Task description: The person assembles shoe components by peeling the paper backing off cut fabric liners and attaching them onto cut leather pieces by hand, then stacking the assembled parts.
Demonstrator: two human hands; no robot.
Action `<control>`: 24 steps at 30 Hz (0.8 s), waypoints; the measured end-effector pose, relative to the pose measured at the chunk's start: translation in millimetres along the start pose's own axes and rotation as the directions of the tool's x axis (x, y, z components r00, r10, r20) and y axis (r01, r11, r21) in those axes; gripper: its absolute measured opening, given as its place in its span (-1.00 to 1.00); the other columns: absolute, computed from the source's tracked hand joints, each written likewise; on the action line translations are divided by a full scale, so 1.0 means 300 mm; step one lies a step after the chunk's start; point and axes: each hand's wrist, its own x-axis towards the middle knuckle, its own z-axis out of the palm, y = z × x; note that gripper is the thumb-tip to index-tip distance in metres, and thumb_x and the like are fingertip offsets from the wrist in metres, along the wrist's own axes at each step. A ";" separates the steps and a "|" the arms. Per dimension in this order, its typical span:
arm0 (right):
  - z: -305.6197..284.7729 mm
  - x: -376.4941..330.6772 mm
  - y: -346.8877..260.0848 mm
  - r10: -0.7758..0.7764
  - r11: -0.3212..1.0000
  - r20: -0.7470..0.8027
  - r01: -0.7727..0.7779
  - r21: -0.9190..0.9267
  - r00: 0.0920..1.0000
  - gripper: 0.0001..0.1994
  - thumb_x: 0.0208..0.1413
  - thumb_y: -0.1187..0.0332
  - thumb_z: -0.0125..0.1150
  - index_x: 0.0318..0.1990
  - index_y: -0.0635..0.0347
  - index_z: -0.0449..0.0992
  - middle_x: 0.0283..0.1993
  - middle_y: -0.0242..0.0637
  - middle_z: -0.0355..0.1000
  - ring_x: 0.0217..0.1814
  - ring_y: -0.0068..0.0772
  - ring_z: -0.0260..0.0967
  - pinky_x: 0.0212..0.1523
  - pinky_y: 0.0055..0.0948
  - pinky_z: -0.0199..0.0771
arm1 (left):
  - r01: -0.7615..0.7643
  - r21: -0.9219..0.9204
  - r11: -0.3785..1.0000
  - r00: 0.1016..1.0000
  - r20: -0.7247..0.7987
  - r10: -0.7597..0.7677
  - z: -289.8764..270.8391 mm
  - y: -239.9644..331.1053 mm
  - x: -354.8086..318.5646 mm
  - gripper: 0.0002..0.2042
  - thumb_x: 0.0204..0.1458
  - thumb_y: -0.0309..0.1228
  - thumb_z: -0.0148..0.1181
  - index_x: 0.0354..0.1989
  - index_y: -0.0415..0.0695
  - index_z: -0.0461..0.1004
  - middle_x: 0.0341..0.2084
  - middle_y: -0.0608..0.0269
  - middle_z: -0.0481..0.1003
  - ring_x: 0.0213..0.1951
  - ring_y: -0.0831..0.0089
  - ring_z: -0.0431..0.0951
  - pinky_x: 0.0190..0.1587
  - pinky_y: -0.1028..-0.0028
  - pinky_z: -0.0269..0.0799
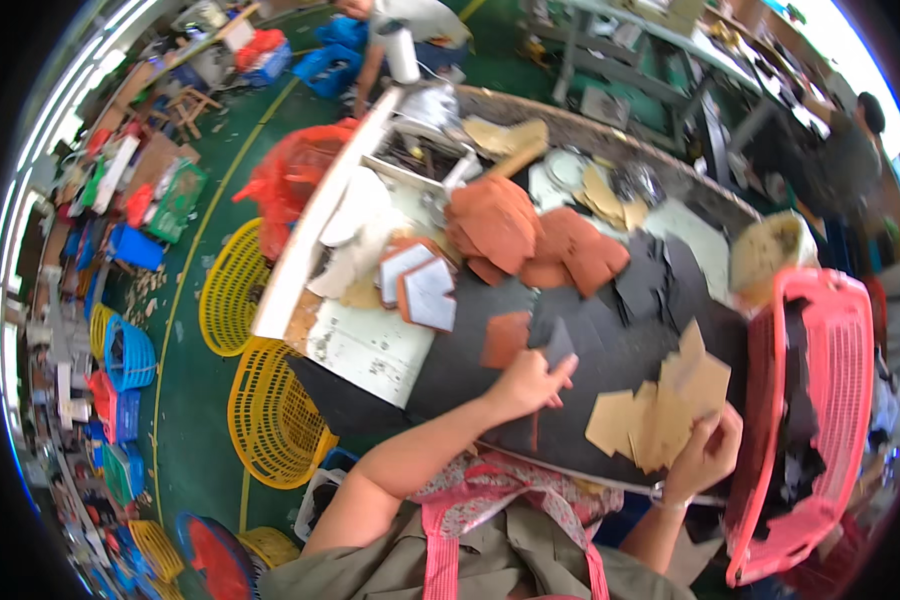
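My left hand (530,385) is over the black sheet (460,375) on the bench, its fingers curled together. A small blurred grey piece (560,342) shows just beyond the fingertips; whether they grip it I cannot make out. Close by lies a flat reddish-brown piece (506,338). To the right, my right hand (708,455) has its fingers bent in at the edge of several overlapping tan cut pieces (655,415); what is between them is hidden. Farther back are stacks of reddish-brown cut pieces (492,225), white-faced pieces (427,293) and black pieces (655,275).
A pink basket (858,380) with black scraps stands at the bench's right. Yellow baskets (270,425) and a red bag (300,180) are on the left. A tray of tools (415,155) lies at the back. Another person (425,25) is beyond the bench.
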 end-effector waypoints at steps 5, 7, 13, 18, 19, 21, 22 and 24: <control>0.120 0.066 0.023 0.373 0.481 0.455 -0.587 0.651 0.809 -0.81 0.26 0.44 0.03 -0.13 0.41 0.47 -0.17 -0.32 0.46 -0.13 -0.57 0.38 -0.08 -0.56 0.37 | -0.053 -0.144 0.988 0.975 -0.223 0.019 -0.076 -0.012 -0.055 -0.56 0.16 -0.23 0.15 0.00 -0.39 0.31 -0.49 0.05 0.57 -0.59 0.44 0.59 -0.60 0.49 0.50; 0.220 0.078 0.004 0.325 0.420 0.695 -0.757 0.501 0.641 -0.80 0.25 0.44 0.04 -0.13 0.42 0.50 0.08 -0.19 0.40 0.01 -0.51 0.36 0.02 -0.54 0.33 | -0.094 0.040 0.995 0.946 -0.307 0.101 -0.081 -0.024 -0.035 -0.53 0.12 -0.29 0.21 0.04 -0.35 0.22 -0.48 0.02 0.57 -0.58 0.37 0.61 -0.59 0.43 0.49; 0.464 0.022 0.093 0.230 0.847 0.724 -0.500 0.181 0.651 -0.85 0.13 0.38 0.22 -0.30 0.30 0.51 0.09 -0.18 0.30 -0.27 -0.70 0.30 -0.22 -0.62 0.33 | -0.057 0.449 0.892 0.860 -0.432 0.273 -0.072 -0.046 -0.013 -0.53 -0.06 -0.48 0.23 0.00 -0.26 0.16 -0.36 -0.19 0.52 -0.23 -0.18 0.53 -0.22 0.07 0.45; 0.411 0.036 0.003 0.261 0.737 0.796 -0.646 0.201 0.546 -0.86 0.02 0.43 0.24 -0.41 0.33 0.46 -0.55 -0.44 0.37 -0.50 -0.67 0.26 -0.48 -0.56 0.27 | -0.113 0.522 0.846 0.873 -0.355 0.336 -0.086 -0.047 -0.025 -0.70 -0.05 -0.52 0.18 -0.11 -0.23 0.35 -0.34 -0.19 0.53 -0.24 -0.16 0.53 -0.22 0.05 0.43; 0.394 0.029 0.007 0.210 0.782 0.751 -0.568 0.255 0.626 -0.89 0.04 0.46 0.22 -0.40 0.31 0.44 -0.55 -0.50 0.34 -0.52 -0.74 0.23 -0.53 -0.59 0.23 | -0.199 0.544 0.815 0.849 -0.321 0.421 -0.091 -0.047 -0.030 -0.72 -0.03 -0.53 0.16 -0.11 -0.26 0.39 -0.37 -0.13 0.55 -0.26 -0.10 0.57 -0.23 0.13 0.46; 0.313 0.032 0.015 0.210 0.767 0.706 -0.562 0.310 0.676 -0.90 0.05 0.48 0.20 -0.40 0.29 0.42 -0.56 -0.52 0.33 -0.54 -0.77 0.21 -0.56 -0.62 0.19 | -0.314 0.407 0.858 0.873 -0.231 0.429 -0.065 -0.042 0.000 -0.69 -0.02 -0.53 0.15 -0.06 -0.26 0.38 -0.39 -0.11 0.55 -0.26 -0.03 0.59 -0.25 0.18 0.46; 0.270 0.042 0.023 0.194 0.749 0.670 -0.550 0.370 0.716 -0.91 0.06 0.49 0.19 -0.40 0.28 0.41 -0.56 -0.55 0.32 -0.55 -0.81 0.19 -0.58 -0.65 0.15 | -0.396 0.254 0.882 0.882 -0.161 0.442 -0.048 -0.035 0.005 -0.66 -0.01 -0.54 0.14 -0.01 -0.27 0.37 -0.40 -0.08 0.56 -0.27 0.03 0.61 -0.26 0.23 0.46; 0.213 0.090 0.080 0.225 0.816 0.555 -0.466 0.342 0.801 -0.92 0.08 0.51 0.17 -0.40 0.27 0.39 -0.59 -0.58 0.29 -0.61 -0.85 0.11 -0.62 -0.70 0.08 | -0.444 0.257 0.858 0.881 -0.049 0.471 0.017 0.022 0.054 -0.58 -0.01 -0.54 0.13 0.08 -0.26 0.30 -0.35 -0.10 0.55 -0.30 0.12 0.62 -0.30 0.26 0.45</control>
